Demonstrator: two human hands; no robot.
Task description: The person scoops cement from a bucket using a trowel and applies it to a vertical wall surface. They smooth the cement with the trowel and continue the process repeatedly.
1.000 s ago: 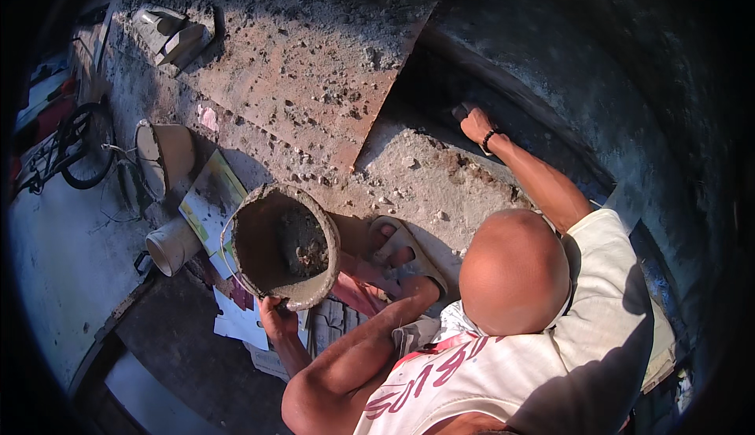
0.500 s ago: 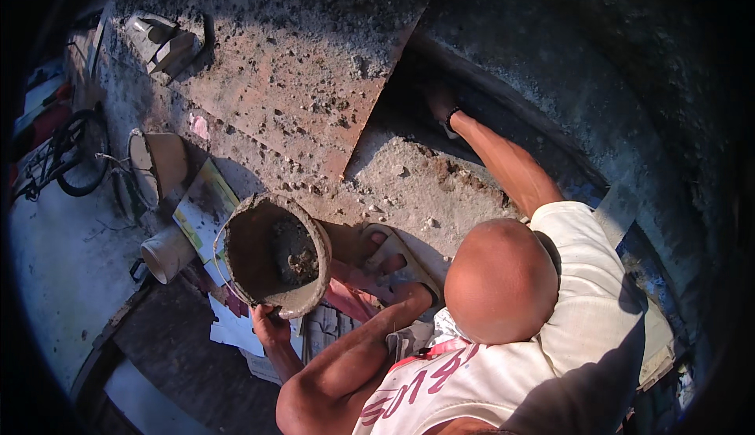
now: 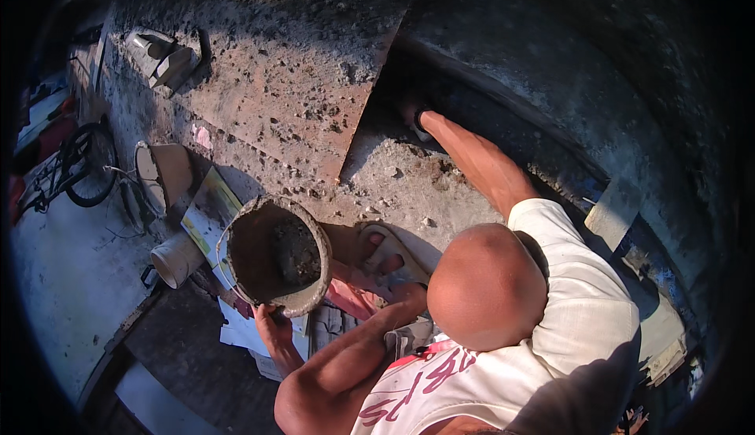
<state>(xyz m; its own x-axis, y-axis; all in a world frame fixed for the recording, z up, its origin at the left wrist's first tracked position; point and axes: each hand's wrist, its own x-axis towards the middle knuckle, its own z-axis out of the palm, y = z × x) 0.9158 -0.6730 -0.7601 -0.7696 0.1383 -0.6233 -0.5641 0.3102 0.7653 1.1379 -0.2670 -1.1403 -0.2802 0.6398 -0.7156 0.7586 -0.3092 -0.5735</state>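
Observation:
Neither of my hands shows. A co-worker in a white shirt crouches close below me, their bald head seen from above. Their outstretched arm, a dark band at the wrist, reaches into a dark recess beside the sheet; the hand is in shadow, and I cannot tell what it touches. At the left, another hand, apparently the co-worker's, grips the rim of a mud-caked bucket. Its forearm passes behind a bent limb. The bucket is tilted, with grey wet mix inside.
A rubble-strewn sheet lies ahead. A pale block-like object sits at upper left. Another bucket, a whitish pail and a bicycle stand at left. Papers lie under the held bucket. A dark wall rises at right.
The co-worker's head and reaching arm have shifted left, and the hand is at another spot in the recess. The view has shifted a little. The bucket is still held.

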